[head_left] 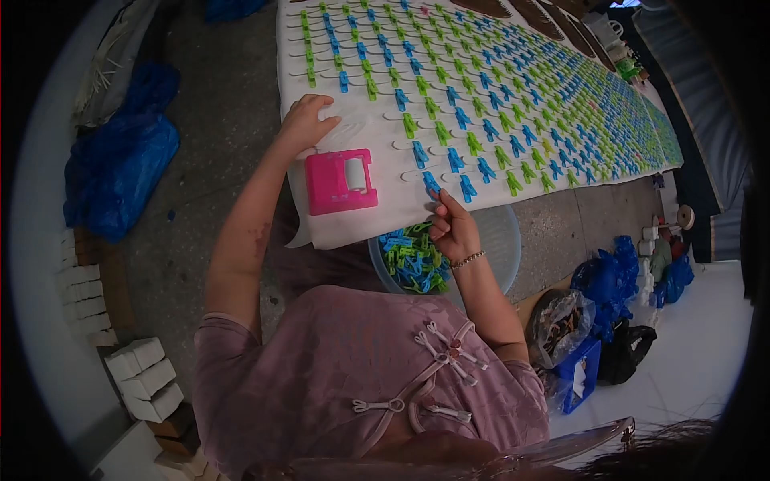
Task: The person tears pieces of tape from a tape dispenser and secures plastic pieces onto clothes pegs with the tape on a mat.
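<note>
On the white table (pixel 345 228) lie rows of blue and green plastic clips, many with a pale curved piece beside them. My right hand (pixel 455 230) is at the near edge, its index finger and thumb closed at the lower end of a blue clip (pixel 431 183). Another blue clip (pixel 468 189) lies just right of it. My left hand (pixel 307 123) rests at the table's left side, thumb and fingers apart, beside a small heap of clear plastic pieces (pixel 347 131). Below that hand sits a pink dispenser (pixel 321 184) with a white roll.
Under the table edge stands a translucent tub (pixel 507 240) holding loose blue and green clips (pixel 413 260). Blue plastic bags (pixel 120 168) lie on the floor at left. White boxes (pixel 144 369) are stacked lower left. More bags and a blue crate (pixel 579 374) stand at right.
</note>
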`<control>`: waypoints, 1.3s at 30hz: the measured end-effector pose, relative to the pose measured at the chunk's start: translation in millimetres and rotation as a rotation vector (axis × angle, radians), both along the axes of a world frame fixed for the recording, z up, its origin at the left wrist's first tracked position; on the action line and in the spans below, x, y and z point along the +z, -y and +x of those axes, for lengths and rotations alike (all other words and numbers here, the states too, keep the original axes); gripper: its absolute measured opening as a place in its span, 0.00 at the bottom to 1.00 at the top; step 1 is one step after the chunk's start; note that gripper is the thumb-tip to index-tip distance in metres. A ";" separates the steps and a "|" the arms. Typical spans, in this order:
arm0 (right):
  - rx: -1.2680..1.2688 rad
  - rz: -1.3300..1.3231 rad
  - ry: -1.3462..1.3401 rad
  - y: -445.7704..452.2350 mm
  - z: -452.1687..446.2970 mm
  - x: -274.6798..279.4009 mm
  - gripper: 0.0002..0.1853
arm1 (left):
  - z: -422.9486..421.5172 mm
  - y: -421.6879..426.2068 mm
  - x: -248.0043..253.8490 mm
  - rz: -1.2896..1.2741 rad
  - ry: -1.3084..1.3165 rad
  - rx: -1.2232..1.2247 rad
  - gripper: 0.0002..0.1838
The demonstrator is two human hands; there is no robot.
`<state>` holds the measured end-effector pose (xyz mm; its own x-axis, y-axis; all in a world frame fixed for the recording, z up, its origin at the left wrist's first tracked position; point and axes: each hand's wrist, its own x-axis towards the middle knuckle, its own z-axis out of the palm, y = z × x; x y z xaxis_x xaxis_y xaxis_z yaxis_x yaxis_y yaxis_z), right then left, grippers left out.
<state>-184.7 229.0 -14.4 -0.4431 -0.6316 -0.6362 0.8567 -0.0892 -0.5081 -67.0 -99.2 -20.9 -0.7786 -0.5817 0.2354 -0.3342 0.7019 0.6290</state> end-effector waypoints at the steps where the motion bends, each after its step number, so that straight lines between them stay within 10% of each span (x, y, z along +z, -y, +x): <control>1: 0.008 -0.006 -0.010 -0.3 -0.3 -1.6 0.10 | -3.2 2.1 -2.6 -0.002 0.000 -0.001 0.23; 12: 0.020 0.044 -0.091 -5.1 6.5 4.7 0.11 | -10.0 7.9 -1.3 0.056 0.202 -0.064 0.16; 22: -0.027 0.174 -0.989 -29.2 1.4 -0.6 0.09 | 5.0 1.0 7.8 0.010 -0.003 0.012 0.11; 32: 0.205 0.007 -2.074 54.4 16.7 73.8 0.09 | 47.6 -55.7 88.5 0.747 -0.117 -0.293 0.07; 39: 0.351 -0.215 -2.290 92.1 34.3 76.3 0.10 | 69.0 -83.4 91.7 0.882 -0.269 -0.328 0.09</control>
